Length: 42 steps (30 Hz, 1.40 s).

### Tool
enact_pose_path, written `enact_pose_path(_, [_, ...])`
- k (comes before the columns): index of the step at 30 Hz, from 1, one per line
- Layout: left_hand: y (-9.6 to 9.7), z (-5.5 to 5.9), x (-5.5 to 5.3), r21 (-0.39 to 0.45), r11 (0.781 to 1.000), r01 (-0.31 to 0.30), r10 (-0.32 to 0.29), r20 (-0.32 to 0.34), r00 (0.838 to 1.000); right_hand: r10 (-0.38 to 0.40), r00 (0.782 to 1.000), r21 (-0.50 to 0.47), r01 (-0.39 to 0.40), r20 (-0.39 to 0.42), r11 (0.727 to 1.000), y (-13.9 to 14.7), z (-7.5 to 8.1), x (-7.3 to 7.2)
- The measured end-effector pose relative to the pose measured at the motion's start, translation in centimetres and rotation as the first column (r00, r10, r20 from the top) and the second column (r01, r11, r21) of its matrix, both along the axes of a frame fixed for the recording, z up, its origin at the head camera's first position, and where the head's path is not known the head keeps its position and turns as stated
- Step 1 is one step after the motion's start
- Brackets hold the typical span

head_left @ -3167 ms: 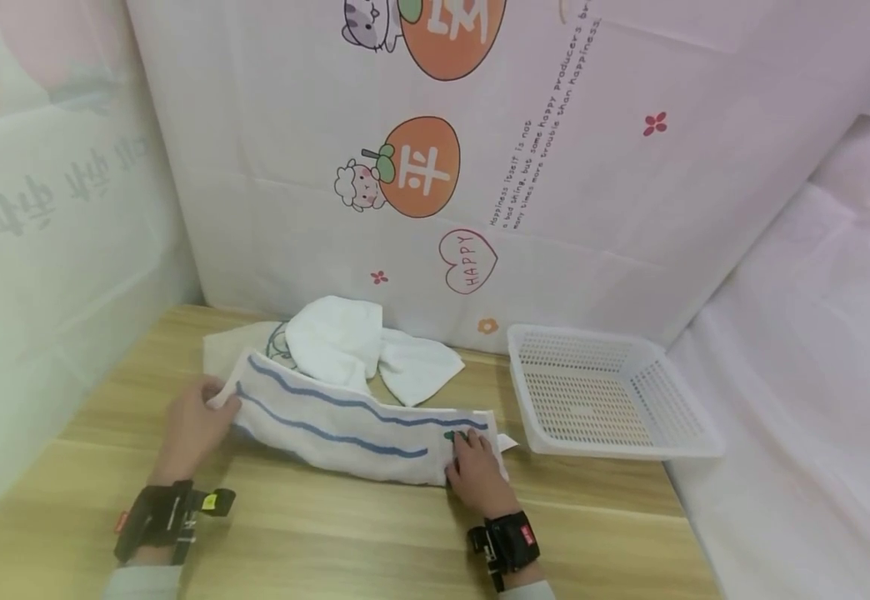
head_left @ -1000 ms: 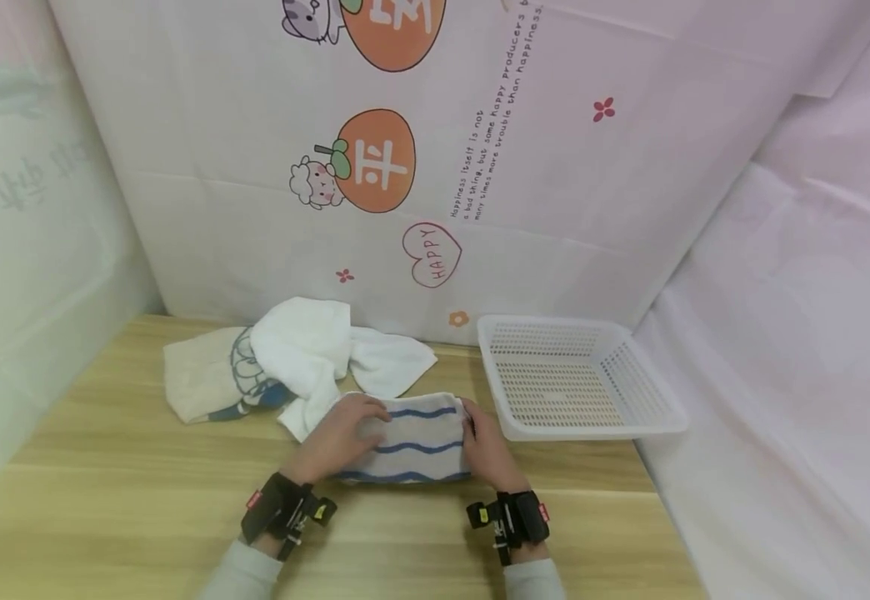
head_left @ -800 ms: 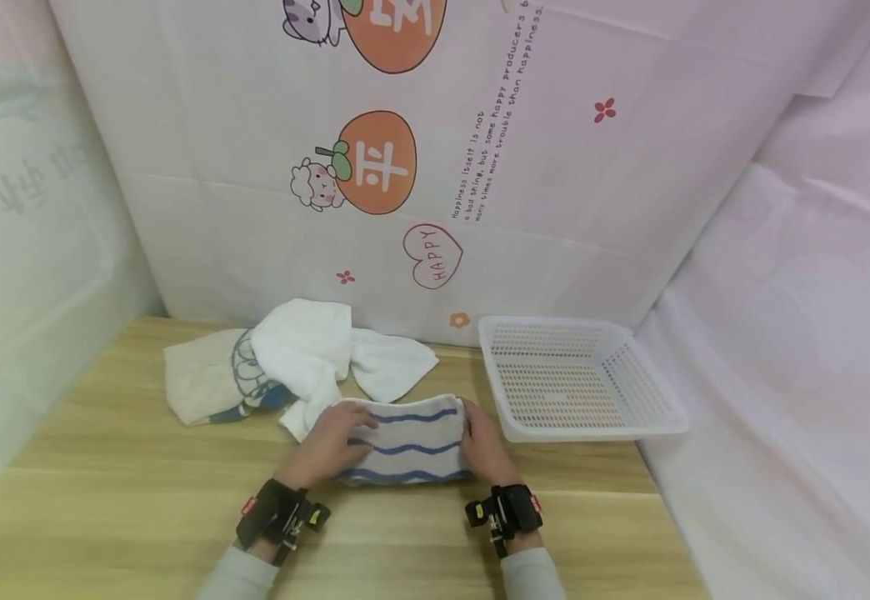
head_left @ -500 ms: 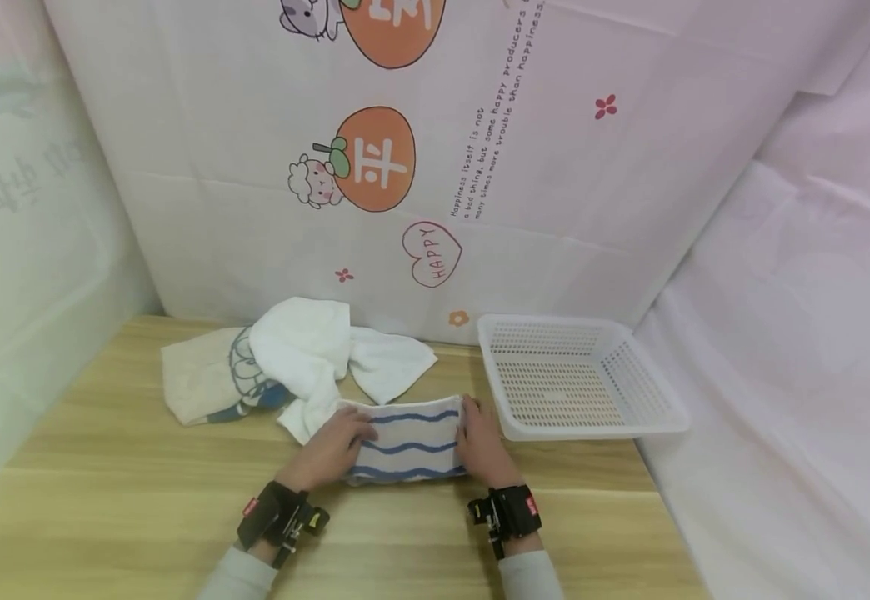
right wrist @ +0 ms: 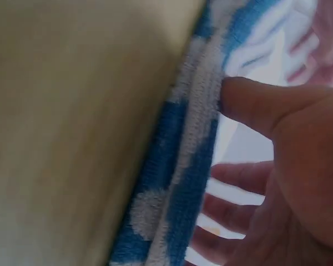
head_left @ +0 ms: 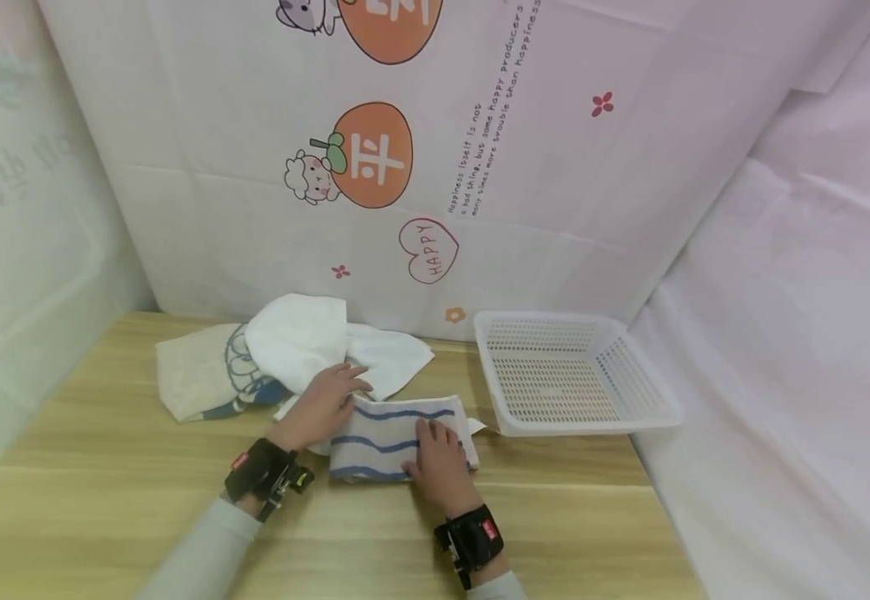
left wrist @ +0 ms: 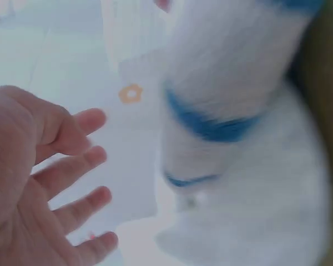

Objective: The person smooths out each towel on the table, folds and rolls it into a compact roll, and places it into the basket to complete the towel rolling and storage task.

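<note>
A folded white towel with wavy blue stripes (head_left: 375, 433) lies on the wooden table, its pale tag (head_left: 476, 426) poking out on the right. My right hand (head_left: 442, 467) rests on the towel's right part; in the right wrist view its thumb (right wrist: 250, 102) touches the layered folded edge. Over the towel's far left corner is my left hand (head_left: 320, 408), fingers loosely spread. The left wrist view shows that hand's fingers (left wrist: 80, 208) apart from the towel, holding nothing. Behind it, a crumpled white cloth (head_left: 296, 337) is partly hidden by the left hand.
A white plastic basket (head_left: 588, 429) with perforated walls stands at the back right. At the back left a beige cloth with a blue print (head_left: 195, 371) lies partly under the white cloth. Printed white sheets (head_left: 540, 275) hang around the table (head_left: 375, 542).
The striped towel went from a long strip to a shorter folded piece. Since half a second ago, my left hand moved away to its far left corner; my right hand slid left onto its top.
</note>
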State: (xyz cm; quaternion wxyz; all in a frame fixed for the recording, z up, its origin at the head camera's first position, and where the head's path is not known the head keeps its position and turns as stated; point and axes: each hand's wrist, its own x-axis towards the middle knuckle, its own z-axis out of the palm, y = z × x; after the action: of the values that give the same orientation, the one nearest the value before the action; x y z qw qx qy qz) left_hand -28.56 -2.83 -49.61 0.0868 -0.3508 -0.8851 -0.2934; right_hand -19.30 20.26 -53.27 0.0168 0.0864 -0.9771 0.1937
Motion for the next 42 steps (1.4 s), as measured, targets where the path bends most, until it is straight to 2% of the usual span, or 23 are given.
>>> enact_pose_path(2, [0.4,0.6,-0.9,-0.082,0.996,0.021,-0.023,-0.024,0.999,0.017,1.000,0.016,-0.017,0.001,1.000,-0.1,-0.2,0.0])
enact_pose_path(4, [0.9,0.6,-1.8,-0.148,0.988,0.036,-0.038,-0.008,0.999,0.054,0.999,0.020,-0.054,-0.003,0.998,-0.1,-0.1,0.1])
enact_pose_path(7, [1.2,-0.7,-3.2,-0.235,0.971,0.041,-0.022,0.082,0.996,0.131,0.991,0.010,-0.131,-0.008,0.991,0.3,0.0,0.1])
enact_pose_path(9, [1.0,-1.7,-3.7,-0.275,0.961,0.033,0.013,0.162,0.987,0.171,0.985,-0.015,-0.171,0.011,0.985,0.7,0.0,0.2])
enact_pose_path(11, [0.6,-2.7,-4.1,-0.321,0.947,0.025,0.048,0.215,0.976,0.197,0.980,-0.054,-0.195,0.026,0.979,1.3,-0.1,0.3])
enact_pose_path(15, [-0.7,-3.6,-4.3,-0.351,0.936,0.030,0.056,0.233,0.971,0.211,0.977,-0.107,-0.206,0.037,0.973,2.3,-0.1,0.2])
enact_pose_path(22, [-2.9,-4.1,-4.5,-0.283,0.957,0.061,0.006,0.231,0.973,0.238,0.970,-0.126,-0.231,0.047,0.965,3.5,0.5,-0.1])
enact_pose_path(27, [-5.1,-4.5,-4.6,-0.217,0.974,0.066,-0.028,0.173,0.985,0.261,0.964,-0.119,-0.254,0.050,0.960,4.2,0.7,-0.6])
enact_pose_path(29, [-6.4,-4.8,-4.6,-0.182,0.982,0.052,-0.026,0.147,0.989,0.270,0.961,-0.118,-0.262,0.058,0.958,4.4,0.8,-0.8])
enact_pose_path(33, [-9.1,-5.2,-4.6,-0.103,0.994,0.024,-0.008,0.157,0.988,0.299,0.952,-0.124,-0.291,0.060,0.949,4.4,0.9,-1.3])
enact_pose_path(35, [-10.4,-5.4,-4.7,-0.094,0.995,0.015,0.000,0.154,0.988,0.307,0.950,-0.105,-0.300,0.054,0.948,4.2,0.9,-1.5])
enact_pose_path(40, [-13.0,-5.9,-4.6,-0.111,0.993,-0.037,0.053,0.144,0.988,0.244,0.968,-0.004,-0.244,0.066,0.970,3.7,1.6,-1.3])
enact_pose_path(42, [-13.9,-5.7,-4.3,-0.109,0.992,-0.063,0.080,0.159,0.984,0.206,0.975,0.045,-0.210,0.077,0.977,3.4,1.8,-0.9])
